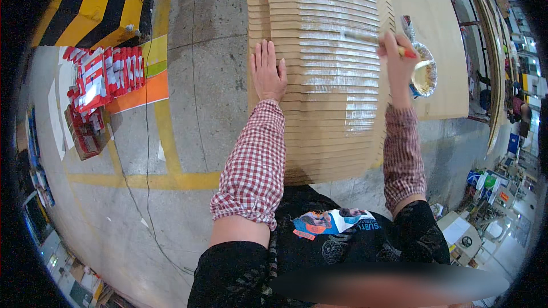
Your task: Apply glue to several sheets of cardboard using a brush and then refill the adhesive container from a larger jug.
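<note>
Overlapping brown cardboard sheets (325, 154) lie fanned out like shingles in front of me, with wet, shiny glue strips (337, 57) across their middle. My left hand (268, 74) rests flat along their left side, fingers stretched out. A brush (370, 37) with a red-tipped handle is gripped in my right hand (397, 57) over the right part of the glued area. Its bristle end points left and is blurred. Right beside that hand stands a bowl (425, 77) with a shiny, foil-like rim and pale glue inside; my right hand partly covers it.
A large flat board (451, 97) extends under the bowl on the right. Red and white packages (108, 80) are piled on the floor at left, near a yellow-and-black striped block (94, 5). Dark cables (147, 137) run along the floor. Machines (465, 239) stand at lower right.
</note>
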Motion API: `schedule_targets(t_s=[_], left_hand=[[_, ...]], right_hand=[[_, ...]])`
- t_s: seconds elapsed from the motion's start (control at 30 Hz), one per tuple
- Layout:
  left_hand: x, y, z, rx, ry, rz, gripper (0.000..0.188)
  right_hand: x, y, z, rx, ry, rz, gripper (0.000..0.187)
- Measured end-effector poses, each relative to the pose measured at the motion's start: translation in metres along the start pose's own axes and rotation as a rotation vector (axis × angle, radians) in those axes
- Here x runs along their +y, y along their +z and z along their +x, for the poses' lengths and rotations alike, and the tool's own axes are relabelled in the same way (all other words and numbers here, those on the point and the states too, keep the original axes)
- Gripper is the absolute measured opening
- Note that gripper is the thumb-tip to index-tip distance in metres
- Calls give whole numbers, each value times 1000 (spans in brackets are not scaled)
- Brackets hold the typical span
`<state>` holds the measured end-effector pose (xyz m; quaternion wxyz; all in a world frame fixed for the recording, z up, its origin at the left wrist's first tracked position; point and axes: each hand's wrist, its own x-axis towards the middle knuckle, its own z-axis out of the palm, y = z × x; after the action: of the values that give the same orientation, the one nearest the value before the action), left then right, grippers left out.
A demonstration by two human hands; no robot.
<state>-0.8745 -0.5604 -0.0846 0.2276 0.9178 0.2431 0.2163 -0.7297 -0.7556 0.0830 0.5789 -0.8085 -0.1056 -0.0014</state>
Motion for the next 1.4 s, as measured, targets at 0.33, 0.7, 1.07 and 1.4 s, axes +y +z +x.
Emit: schedule_targets(t_s=[0.33, 0.7, 1.07, 1.4], left_hand=[[5, -10, 0, 18, -24, -56, 53], [0, -7, -4, -7, 3, 15, 55], [1, -7, 0, 14, 12, 9, 54], [3, -3, -1, 26, -12, -3, 53]], right_hand=[[6, 1, -22, -88, -7, 37, 20], [28, -46, -59, -330, 83, -196, 18], [77, -71, -14, -31, 166, -42, 17], [94, -81, -3, 4, 172, -82, 20]])
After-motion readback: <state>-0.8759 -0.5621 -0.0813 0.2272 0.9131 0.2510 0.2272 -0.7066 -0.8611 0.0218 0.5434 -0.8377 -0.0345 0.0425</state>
